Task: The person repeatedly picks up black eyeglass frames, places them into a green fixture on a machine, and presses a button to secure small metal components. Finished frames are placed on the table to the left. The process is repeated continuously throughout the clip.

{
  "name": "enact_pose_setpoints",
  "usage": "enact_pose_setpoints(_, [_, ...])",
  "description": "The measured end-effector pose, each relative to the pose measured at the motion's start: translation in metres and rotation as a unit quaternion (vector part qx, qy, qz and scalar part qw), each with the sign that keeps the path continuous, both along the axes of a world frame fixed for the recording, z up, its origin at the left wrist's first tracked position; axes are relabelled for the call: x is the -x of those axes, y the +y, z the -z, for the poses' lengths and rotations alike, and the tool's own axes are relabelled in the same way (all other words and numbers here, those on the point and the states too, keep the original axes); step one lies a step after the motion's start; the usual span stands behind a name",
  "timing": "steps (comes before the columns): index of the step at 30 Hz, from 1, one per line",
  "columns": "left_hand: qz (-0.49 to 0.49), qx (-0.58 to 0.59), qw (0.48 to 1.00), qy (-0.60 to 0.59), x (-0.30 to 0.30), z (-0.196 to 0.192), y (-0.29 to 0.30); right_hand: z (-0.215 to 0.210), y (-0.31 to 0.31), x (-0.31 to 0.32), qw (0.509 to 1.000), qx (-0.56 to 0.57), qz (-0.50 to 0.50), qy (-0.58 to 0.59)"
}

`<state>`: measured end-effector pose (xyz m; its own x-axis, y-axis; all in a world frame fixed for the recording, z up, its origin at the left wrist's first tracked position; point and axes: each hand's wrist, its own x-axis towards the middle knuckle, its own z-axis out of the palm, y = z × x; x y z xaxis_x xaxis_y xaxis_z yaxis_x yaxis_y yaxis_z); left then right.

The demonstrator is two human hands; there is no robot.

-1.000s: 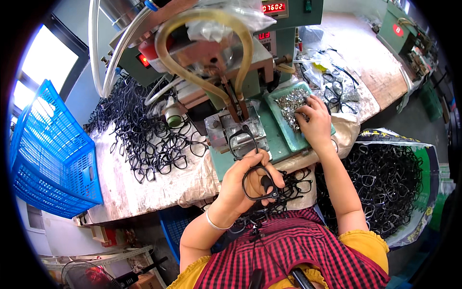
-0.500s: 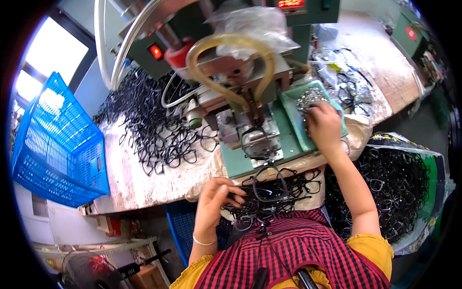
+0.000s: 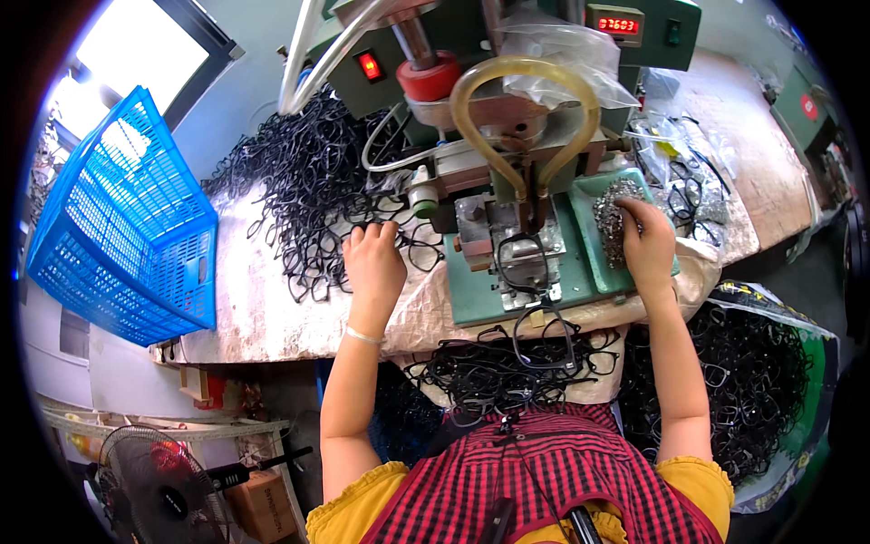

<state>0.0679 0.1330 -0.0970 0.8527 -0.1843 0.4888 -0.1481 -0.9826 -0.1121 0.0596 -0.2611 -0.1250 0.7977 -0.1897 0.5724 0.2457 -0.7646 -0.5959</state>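
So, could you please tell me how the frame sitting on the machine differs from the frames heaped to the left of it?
The frame on the machine lies alone and flat on the metal fixture, while the heap of frames is a tangled pile on the covered bench. No hand touches the single frame; the left hand rests at the heap's edge, and the right hand is over the small metal parts. Both are black eyeglass fronts.

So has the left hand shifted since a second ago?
Yes. The left hand went from the lap pile of black plastic spectacle frames, left of the green metal press base, up onto the table heap.
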Motion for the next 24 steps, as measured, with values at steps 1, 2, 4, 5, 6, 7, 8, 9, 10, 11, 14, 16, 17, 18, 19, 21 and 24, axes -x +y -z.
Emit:
enact_pose_setpoints(1, [0.009, -0.020, 1.000, -0.011, -0.015, 0.029, 0.011, 0.002, -0.001, 0.005, 0.997, -0.074, -0.001, 0.009])
enact_pose_setpoints(2, [0.023, 0.008, 1.000, 0.012, -0.026, 0.050, 0.018, 0.006, -0.006, 0.011, 0.981, -0.191, -0.009, 0.021])
enact_pose_setpoints(4, [0.046, 0.107, 0.993, 0.006, -0.029, 0.068, 0.028, 0.013, -0.013, 0.019, 0.907, -0.418, -0.028, 0.037])
enact_pose_setpoints(5, [0.042, 0.144, 0.989, -0.005, -0.024, 0.069, 0.030, 0.012, -0.013, 0.025, 0.881, -0.472, -0.023, 0.033])
enact_pose_setpoints(6, [0.001, 0.195, 0.981, 0.012, -0.021, 0.068, 0.030, 0.015, -0.013, 0.024, 0.871, -0.489, -0.030, 0.035])
enact_pose_setpoints(7, [-0.005, 0.230, 0.973, -0.001, -0.022, 0.068, 0.032, 0.020, -0.014, 0.017, 0.862, -0.505, -0.038, 0.036])
enact_pose_setpoints(8, [-0.015, 0.263, 0.965, -0.019, -0.021, 0.064, 0.034, 0.022, -0.012, 0.008, 0.851, -0.522, -0.052, 0.036])
enact_pose_setpoints(9, [-0.010, 0.303, 0.952, -0.039, -0.023, 0.058, 0.030, 0.019, -0.007, -0.001, 0.840, -0.537, -0.066, 0.030])
enact_pose_setpoints(10, [0.021, 0.364, 0.927, -0.086, -0.026, 0.060, 0.030, 0.022, -0.004, -0.010, 0.833, -0.549, -0.056, 0.034])
enact_pose_setpoints(11, [0.038, 0.488, 0.868, -0.088, -0.029, 0.065, 0.037, 0.019, 0.003, -0.013, 0.831, -0.550, -0.072, 0.039])
enact_pose_setpoints(14, [0.066, 0.806, 0.589, -0.012, -0.011, 0.048, 0.024, -0.007, 0.032, -0.002, 0.852, -0.502, -0.133, 0.065])
enact_pose_setpoints(16, [0.058, 0.845, 0.531, 0.023, 0.001, 0.051, 0.026, -0.028, 0.054, 0.010, 0.892, -0.413, -0.180, 0.031])
enact_pose_setpoints(17, [0.059, 0.845, 0.531, 0.029, 0.006, 0.057, 0.031, -0.039, 0.063, 0.014, 0.921, -0.343, -0.185, -0.006])
enact_pose_setpoints(18, [0.062, 0.846, 0.529, 0.037, 0.007, 0.066, 0.033, -0.049, 0.071, 0.016, 0.944, -0.269, -0.187, -0.045])
enact_pose_setpoints(19, [0.066, 0.846, 0.527, 0.045, 0.006, 0.072, 0.035, -0.049, 0.082, 0.017, 0.939, -0.282, -0.186, -0.058])
enact_pose_setpoints(21, [0.096, 0.840, 0.533, -0.030, 0.006, 0.066, 0.012, -0.054, 0.096, 0.022, 0.928, -0.316, -0.194, -0.040])
enact_pose_setpoints(24, [0.280, 0.787, 0.543, -0.085, 0.020, 0.010, -0.031, -0.058, 0.102, 0.022, 0.870, -0.429, -0.242, -0.016])
